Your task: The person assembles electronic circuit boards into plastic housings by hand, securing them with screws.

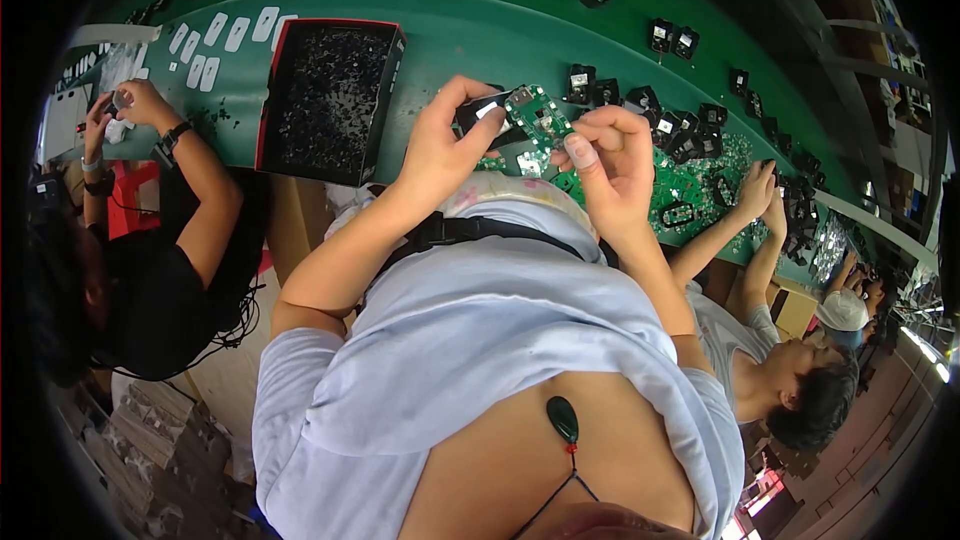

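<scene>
My left hand (448, 140) is closed on a small black plastic housing (472, 114), with the thumb pressed over its pale inner face. A green circuit board (543, 120) sits tilted right against the housing, and my right hand (615, 165) pinches its right edge between thumb and fingers. A silvery connector shows at the board's upper end. Whether the board touches the housing is hard to make out behind my left thumb. Beneath my hands, another small board (530, 162) with a pale square part lies at the table edge.
Left of my hands stands a box (385, 100) full of small black parts, with white covers (237, 34) beyond it. On the right lie black housings (685, 135) and a heap of green boards (665, 185). Co-workers' hands (757, 190) work on either side along the green table (440, 35).
</scene>
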Demonstrator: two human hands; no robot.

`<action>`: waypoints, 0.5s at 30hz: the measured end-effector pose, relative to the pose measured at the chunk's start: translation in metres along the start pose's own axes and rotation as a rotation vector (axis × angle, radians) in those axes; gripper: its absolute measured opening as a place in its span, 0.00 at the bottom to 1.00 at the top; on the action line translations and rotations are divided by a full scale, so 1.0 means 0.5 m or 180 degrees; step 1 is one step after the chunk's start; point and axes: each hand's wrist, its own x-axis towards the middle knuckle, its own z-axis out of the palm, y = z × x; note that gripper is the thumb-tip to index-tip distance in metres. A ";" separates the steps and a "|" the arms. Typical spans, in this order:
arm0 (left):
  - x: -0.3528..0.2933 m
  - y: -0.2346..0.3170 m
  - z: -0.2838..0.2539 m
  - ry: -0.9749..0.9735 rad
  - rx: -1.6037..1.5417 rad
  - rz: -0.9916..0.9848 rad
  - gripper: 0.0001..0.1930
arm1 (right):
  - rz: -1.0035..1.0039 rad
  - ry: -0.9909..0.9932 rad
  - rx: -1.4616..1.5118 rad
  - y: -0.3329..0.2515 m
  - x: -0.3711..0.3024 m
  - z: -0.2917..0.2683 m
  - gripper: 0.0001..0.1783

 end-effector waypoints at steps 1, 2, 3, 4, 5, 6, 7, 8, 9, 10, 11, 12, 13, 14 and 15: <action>-0.001 0.001 0.000 0.0022 -0.0018 -0.0019 0.08 | 0.0078 0.0034 0.0034 0.002 0.000 0.001 0.15; -0.002 0.002 0.001 0.0043 -0.0036 -0.0036 0.08 | 0.0155 0.0068 0.0069 0.004 0.000 0.001 0.15; -0.003 0.002 -0.001 0.0039 -0.0030 -0.0027 0.08 | 0.0144 0.0072 0.0072 0.006 0.001 0.001 0.15; -0.003 0.000 -0.002 0.0031 0.0040 -0.0010 0.08 | 0.0163 0.0085 0.0071 0.008 0.001 0.000 0.14; -0.004 -0.001 -0.003 0.0022 0.0110 0.0007 0.08 | 0.0181 0.0099 0.0070 0.009 0.001 -0.001 0.14; -0.004 -0.005 -0.003 0.0025 0.0118 0.0018 0.08 | 0.0168 0.0097 0.0075 0.010 0.001 -0.002 0.14; -0.003 -0.009 -0.003 0.0053 0.0119 0.0123 0.07 | 0.0184 0.0129 0.0223 0.010 0.000 -0.006 0.14; -0.002 -0.010 -0.003 0.0080 0.0119 0.0226 0.07 | 0.0202 0.0162 0.0370 0.009 -0.001 -0.007 0.14; -0.004 -0.007 -0.002 0.0069 0.0119 0.0225 0.07 | 0.0222 0.0156 0.0429 0.005 -0.002 -0.007 0.14; -0.005 0.000 -0.001 0.0091 -0.0021 0.0118 0.06 | 0.0222 0.0168 0.0427 0.004 -0.003 -0.005 0.14; -0.006 0.003 0.000 0.0114 -0.0161 0.0010 0.06 | 0.0271 0.0006 0.0408 0.003 -0.004 -0.001 0.14; -0.004 0.001 0.000 0.0105 -0.0163 0.0009 0.06 | 0.0319 -0.0162 0.0387 0.002 -0.003 0.001 0.14; -0.001 -0.004 0.000 0.0179 0.0139 0.0196 0.06 | 0.0257 -0.0380 0.0330 -0.002 -0.005 0.002 0.14; 0.001 -0.007 -0.001 0.0253 0.0440 0.0383 0.06 | 0.0257 -0.0374 0.0327 -0.002 -0.008 0.003 0.14; 0.002 -0.003 -0.004 0.0194 0.0547 0.0354 0.06 | 0.0051 -0.0436 0.0302 0.000 -0.009 0.005 0.14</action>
